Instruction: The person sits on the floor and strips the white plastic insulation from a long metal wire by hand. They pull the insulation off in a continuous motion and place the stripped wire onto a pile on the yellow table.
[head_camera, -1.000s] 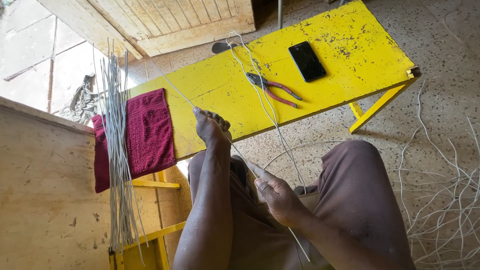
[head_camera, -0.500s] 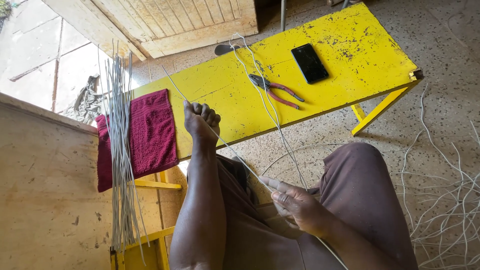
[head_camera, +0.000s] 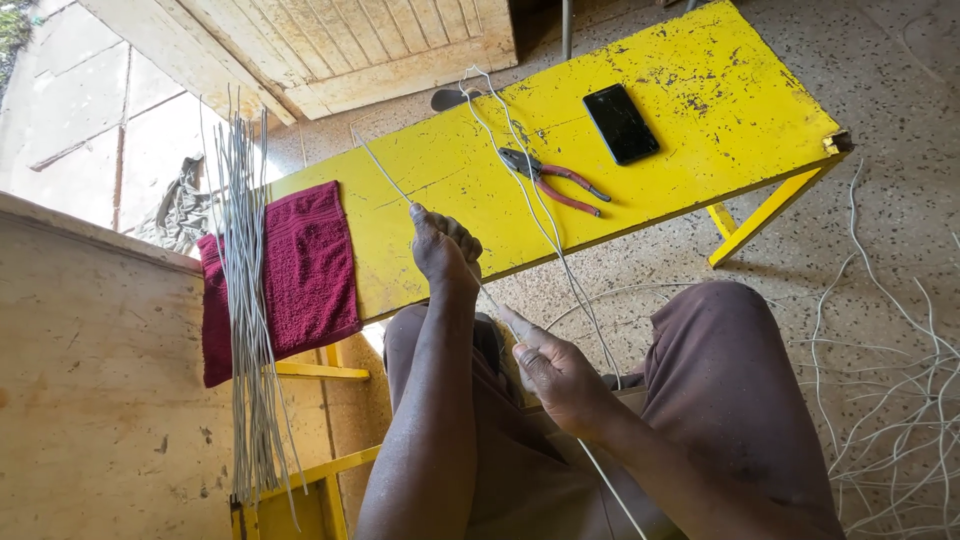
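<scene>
While the left hand (head_camera: 443, 250) clenches its fingers (head_camera: 462, 237) around a thin pale wire (head_camera: 385, 178) at the near edge of the yellow table (head_camera: 720, 110), the right hand (head_camera: 555, 370) pinches the same wire lower down, over the lap, and the strand runs taut between the two hands and on past the right fingers toward the bottom edge. Beyond the left fingers the wire slants up across the table top. Just to their right lie more loose strands, then red-handled pliers (head_camera: 555, 180) and a dark phone (head_camera: 620, 123) farther off. To their left a maroon towel (head_camera: 300, 270) carries a bundle of cut wires (head_camera: 245, 320). Tangled wire (head_camera: 890, 400) litters the floor beyond the right knee.
</scene>
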